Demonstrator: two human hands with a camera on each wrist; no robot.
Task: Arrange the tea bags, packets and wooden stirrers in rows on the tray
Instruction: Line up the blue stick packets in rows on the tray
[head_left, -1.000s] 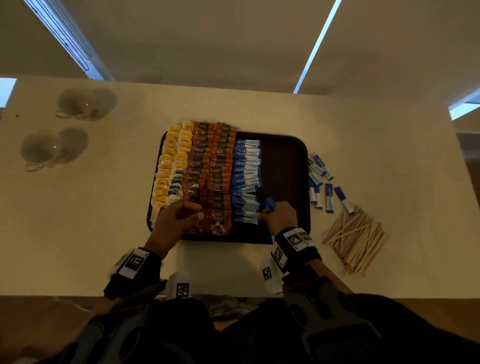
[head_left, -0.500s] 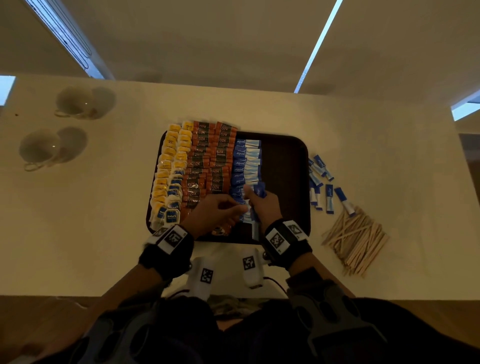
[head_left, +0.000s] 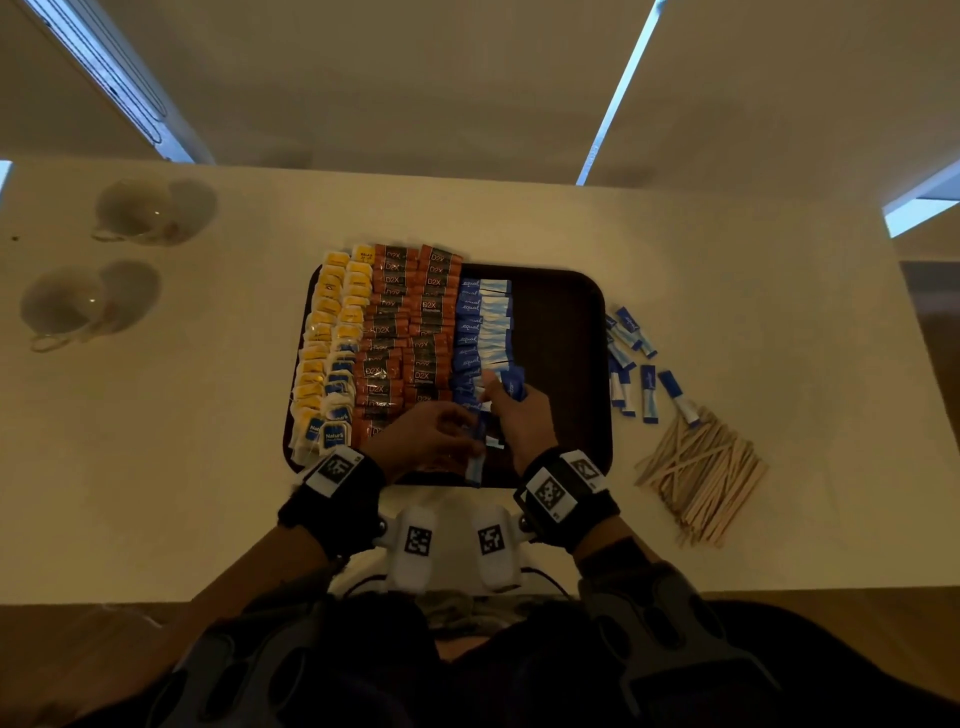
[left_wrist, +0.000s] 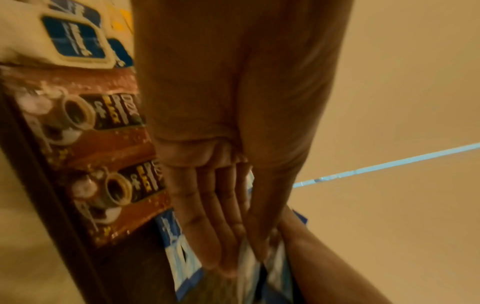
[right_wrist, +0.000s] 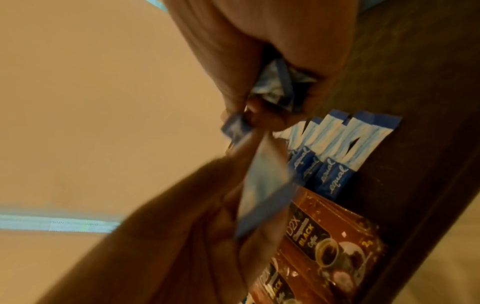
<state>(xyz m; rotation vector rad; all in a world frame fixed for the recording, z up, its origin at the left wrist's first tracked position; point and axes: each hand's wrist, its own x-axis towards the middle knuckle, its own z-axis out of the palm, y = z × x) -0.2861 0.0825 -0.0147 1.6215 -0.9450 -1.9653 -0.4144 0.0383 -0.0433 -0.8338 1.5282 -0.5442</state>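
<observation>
The blue sticks (head_left: 480, 332) lie in a row on the tray (head_left: 566, 332), right of the orange packets (head_left: 410, 332) and the yellow tea bags (head_left: 332, 332). At the near end of that row both hands meet. The right hand (head_left: 519, 421) has its fingers curled round a bunch of sticks (right_wrist: 275, 88), thumb and fingertips clamped on them. The left hand (head_left: 426, 441) pinches one stick (right_wrist: 262, 185) between thumb and straight fingers. More loose sticks (head_left: 631, 364) lie on the table (head_left: 182, 467) just right of the tray, with the stirrers (head_left: 701, 475) heaped beside them. Two cups (head_left: 88, 306) sit well off to the left.
</observation>
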